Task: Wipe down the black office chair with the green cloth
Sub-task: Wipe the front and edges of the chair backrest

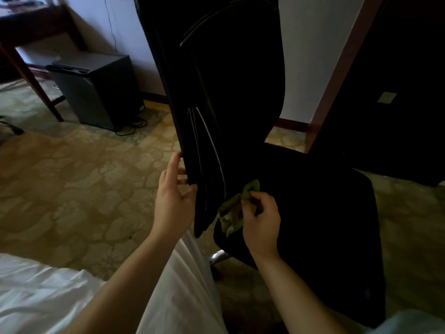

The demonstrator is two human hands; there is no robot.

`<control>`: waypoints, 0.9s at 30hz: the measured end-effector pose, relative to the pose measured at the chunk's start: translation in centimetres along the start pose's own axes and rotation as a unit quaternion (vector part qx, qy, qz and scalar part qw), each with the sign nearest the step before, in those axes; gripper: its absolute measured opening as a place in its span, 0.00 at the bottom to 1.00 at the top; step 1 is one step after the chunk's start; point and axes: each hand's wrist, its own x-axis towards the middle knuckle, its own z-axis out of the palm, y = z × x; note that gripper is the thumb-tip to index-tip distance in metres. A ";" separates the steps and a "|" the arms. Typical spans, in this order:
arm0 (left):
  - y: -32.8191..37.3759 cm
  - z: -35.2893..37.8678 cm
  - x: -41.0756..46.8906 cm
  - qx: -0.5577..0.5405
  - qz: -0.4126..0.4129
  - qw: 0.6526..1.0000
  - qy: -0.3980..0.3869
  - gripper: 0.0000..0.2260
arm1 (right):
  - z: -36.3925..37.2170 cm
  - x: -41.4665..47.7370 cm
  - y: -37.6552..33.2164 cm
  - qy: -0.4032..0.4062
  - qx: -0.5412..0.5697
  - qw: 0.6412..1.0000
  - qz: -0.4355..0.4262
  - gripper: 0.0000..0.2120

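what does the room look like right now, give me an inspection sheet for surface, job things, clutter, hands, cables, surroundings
surface: patterned carpet, beige, dim light
job's things: black chair, back upright; green cloth bunched low against the back, near the seat
clutter: nothing seen
grippers: left hand grips the side edge of the chair back; right hand pinches the cloth
cables: black cables looped on the carpet beside the grey cabinet; thin wire down the wall
surroundings: wooden desk at far left, white sheet at lower left, dark wooden panel at right
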 end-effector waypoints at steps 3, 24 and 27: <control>0.1 0.3 -0.2 0.019 -0.002 1.000 0.007 0.38 | 0.2 0.3 -1.4 -0.007 -0.007 1.000 -0.018 0.08; -1.0 -0.9 -0.3 -0.026 -0.022 0.998 -0.053 0.44 | 3.0 -1.7 -0.5 0.009 0.053 0.992 0.112 0.08; -0.9 -0.9 -0.4 -0.031 -0.027 0.998 -0.057 0.45 | 4.1 -1.9 -0.3 0.005 0.027 0.992 0.121 0.09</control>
